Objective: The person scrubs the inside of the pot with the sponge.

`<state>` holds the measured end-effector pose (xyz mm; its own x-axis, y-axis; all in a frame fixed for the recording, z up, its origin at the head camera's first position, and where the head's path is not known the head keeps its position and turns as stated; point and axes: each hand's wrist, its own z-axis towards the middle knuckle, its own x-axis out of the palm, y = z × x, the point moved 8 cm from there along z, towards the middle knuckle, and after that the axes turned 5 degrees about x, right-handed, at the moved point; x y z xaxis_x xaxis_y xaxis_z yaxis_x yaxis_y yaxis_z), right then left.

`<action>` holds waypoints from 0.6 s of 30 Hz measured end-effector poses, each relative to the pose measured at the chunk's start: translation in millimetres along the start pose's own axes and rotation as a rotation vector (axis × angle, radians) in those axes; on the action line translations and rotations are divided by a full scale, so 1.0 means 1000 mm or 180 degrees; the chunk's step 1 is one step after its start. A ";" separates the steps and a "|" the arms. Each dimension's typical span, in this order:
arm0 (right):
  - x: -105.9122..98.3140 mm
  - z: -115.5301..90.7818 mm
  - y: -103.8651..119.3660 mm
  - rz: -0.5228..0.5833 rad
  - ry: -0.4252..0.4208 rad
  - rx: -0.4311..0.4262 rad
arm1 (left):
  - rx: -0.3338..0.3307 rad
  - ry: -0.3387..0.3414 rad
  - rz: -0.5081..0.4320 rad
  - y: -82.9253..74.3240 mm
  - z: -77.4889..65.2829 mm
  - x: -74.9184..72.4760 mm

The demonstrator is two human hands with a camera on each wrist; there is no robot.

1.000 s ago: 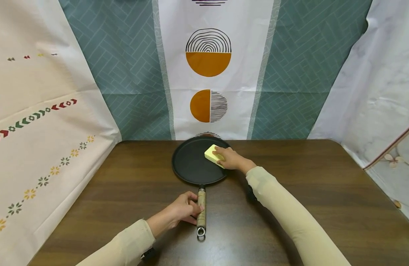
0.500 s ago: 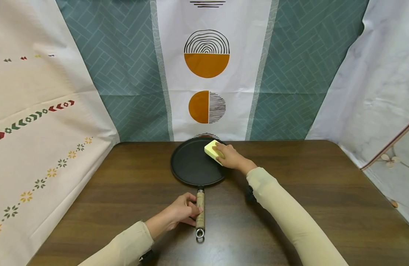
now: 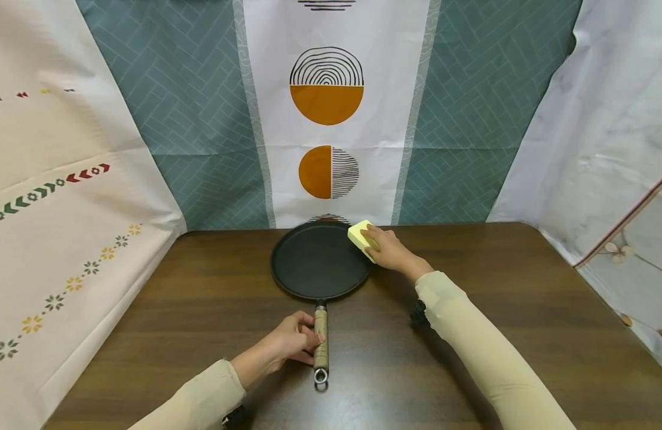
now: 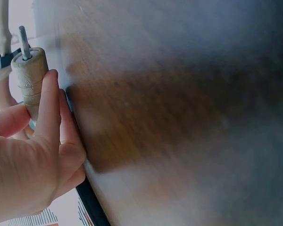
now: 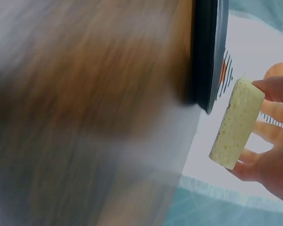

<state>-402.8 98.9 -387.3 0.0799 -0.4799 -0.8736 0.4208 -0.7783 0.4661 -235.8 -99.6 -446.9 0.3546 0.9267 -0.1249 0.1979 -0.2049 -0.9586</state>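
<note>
A round black flat pan (image 3: pixel 321 260) lies on the wooden table, its wooden handle (image 3: pixel 321 337) toward me. My left hand (image 3: pixel 289 341) pinches that handle between thumb and fingers; in the left wrist view the handle (image 4: pixel 29 77) shows its end with a metal ring edge-on. Over the pan's right rim, my right hand (image 3: pixel 391 249) holds a pale yellow sponge (image 3: pixel 361 240) between thumb and fingers. The right wrist view shows the sponge (image 5: pixel 237 125) raised, with a gap between it and the pan's edge (image 5: pixel 209 56).
The brown table (image 3: pixel 212 298) reaches back to a hanging patterned cloth (image 3: pixel 328 131). A cream cloth (image 3: pixel 89 251) hangs at the left and a white marbled cloth (image 3: pixel 594 149) at the right.
My right hand has moved the sponge right and up, from over the pan's surface to its right rim. The left hand keeps its hold on the handle. The head view has shifted slightly.
</note>
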 end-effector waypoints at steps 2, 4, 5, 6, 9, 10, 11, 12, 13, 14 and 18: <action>-0.003 -0.004 -0.005 -0.0011 -0.0052 0.0002 | -0.0003 -0.0003 0.0005 0.000 0.000 0.000; -0.007 -0.008 -0.009 -0.0019 -0.0094 0.0027 | -0.0003 0.0001 0.0010 0.000 0.000 -0.001; -0.009 -0.010 -0.012 -0.0022 -0.0111 0.0048 | 0.0000 0.0003 0.0012 0.000 0.000 -0.001; -0.010 -0.012 -0.014 -0.0020 -0.0124 0.0080 | 0.0001 0.0008 0.0012 0.000 0.000 -0.001; -0.013 -0.020 -0.024 -0.0029 -0.0141 0.0211 | -0.0001 0.0023 0.0001 0.000 0.000 -0.001; -0.014 -0.022 -0.027 -0.0034 -0.0153 0.0256 | -0.0005 0.0027 -0.0004 0.000 -0.001 0.000; -0.015 -0.024 -0.030 -0.0032 -0.0167 0.0295 | -0.0009 0.0028 -0.0005 0.000 -0.001 0.000; -0.017 -0.026 -0.033 -0.0037 -0.0195 0.0335 | -0.0015 0.0026 -0.0004 0.000 0.000 0.000; -0.019 -0.028 -0.036 -0.0054 -0.0231 0.0361 | -0.0022 0.0021 -0.0003 0.000 0.000 0.000; -0.020 -0.030 -0.038 -0.0060 -0.0272 0.0388 | -0.0027 0.0016 0.0001 0.001 0.000 0.000; -0.027 -0.036 -0.047 -0.0087 -0.0394 0.0542 | -0.0064 -0.0020 0.0014 0.002 0.001 -0.001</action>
<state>-392.0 162.5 -390.9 -0.0454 -0.4957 -0.8673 0.2616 -0.8438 0.4685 -236.6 -100.8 -448.7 0.3499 0.9276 -0.1308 0.2145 -0.2153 -0.9527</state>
